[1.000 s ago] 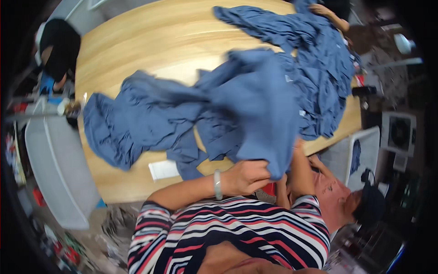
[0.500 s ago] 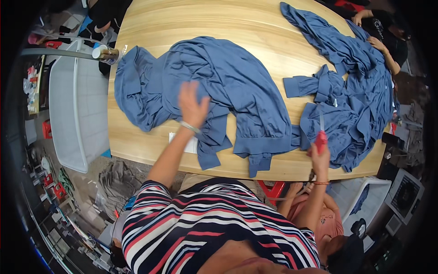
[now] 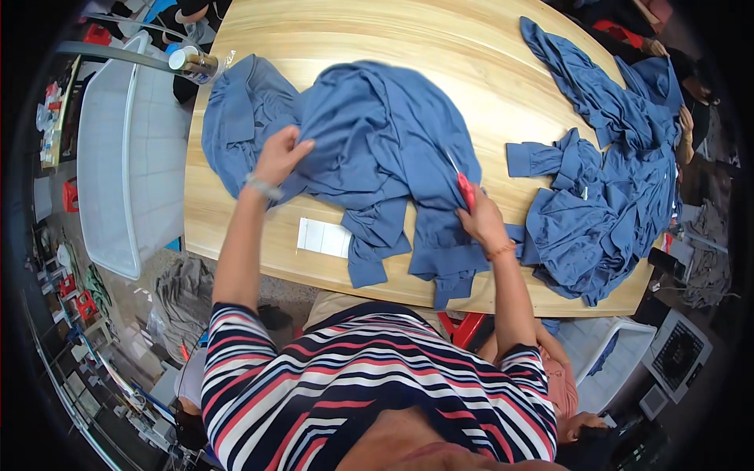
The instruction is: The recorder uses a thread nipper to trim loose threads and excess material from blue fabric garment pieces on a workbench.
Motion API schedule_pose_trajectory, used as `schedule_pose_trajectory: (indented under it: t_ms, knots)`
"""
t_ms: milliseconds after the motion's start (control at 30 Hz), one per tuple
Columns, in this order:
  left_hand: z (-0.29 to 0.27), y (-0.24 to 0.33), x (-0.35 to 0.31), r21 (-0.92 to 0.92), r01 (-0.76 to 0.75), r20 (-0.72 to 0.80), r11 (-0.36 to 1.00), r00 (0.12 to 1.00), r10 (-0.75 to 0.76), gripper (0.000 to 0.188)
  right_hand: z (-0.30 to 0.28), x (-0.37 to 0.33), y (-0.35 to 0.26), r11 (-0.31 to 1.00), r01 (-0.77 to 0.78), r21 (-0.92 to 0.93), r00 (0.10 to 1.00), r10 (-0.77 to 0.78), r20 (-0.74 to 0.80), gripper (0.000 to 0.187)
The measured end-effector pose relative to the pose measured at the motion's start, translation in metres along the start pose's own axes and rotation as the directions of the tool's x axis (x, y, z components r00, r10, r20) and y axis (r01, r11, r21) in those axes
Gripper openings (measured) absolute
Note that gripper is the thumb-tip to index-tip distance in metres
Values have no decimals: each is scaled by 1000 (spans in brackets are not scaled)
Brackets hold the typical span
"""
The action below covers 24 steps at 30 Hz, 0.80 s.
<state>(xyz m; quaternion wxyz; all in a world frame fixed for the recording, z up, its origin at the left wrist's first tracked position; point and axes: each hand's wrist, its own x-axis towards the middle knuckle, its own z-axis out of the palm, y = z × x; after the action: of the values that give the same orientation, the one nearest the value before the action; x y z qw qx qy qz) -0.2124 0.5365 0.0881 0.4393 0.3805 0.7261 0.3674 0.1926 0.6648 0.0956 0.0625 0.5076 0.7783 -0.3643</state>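
Observation:
A rumpled blue garment [image 3: 357,133] with ribbed bands lies across the left half of the wooden table. At a fold on its left side, my left hand [image 3: 281,159] is closed on the fabric, thumb pointing right. My right hand [image 3: 484,219] grips red-handled scissors [image 3: 466,191], the thin metal blade pointing up and left over the garment. The lower side of that hand rests by the cloth; whether it also holds fabric I cannot tell. A white paper slip [image 3: 323,237] lies beside the garment's near cuff.
More blue garments [image 3: 605,180] are heaped on the right of the wooden table [image 3: 471,47], with another person's hand [image 3: 686,123] at the far edge. A white plastic bin [image 3: 106,169] stands left, another [image 3: 601,357] lower right. A jar [image 3: 194,64] sits at the left corner.
My right hand has moved left with the scissors, from the right-hand heap to over the left garment. My left hand has shifted left and closed on the fabric; the garment's folds have moved.

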Motion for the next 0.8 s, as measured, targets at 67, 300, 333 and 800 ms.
schedule_pose_trajectory:
  t_ms: [67,300,333,800]
  knots:
    - [-20,36,-57,-434,30,54,900,999,-8,16,-28,-17,14,966,176,189,970,-202,132,61]
    - [-88,39,-26,-518,-36,-121,855,992,-31,27,-112,-17,49,940,141,310,990,-135,-40,41]
    - [-59,54,-10,-611,-12,-213,792,965,-150,29,-108,-8,50,994,72,88,972,-50,-229,38]
    - [62,-37,30,578,-73,-442,813,810,386,56,-20,-19,9,999,48,-18,970,-51,-239,49]
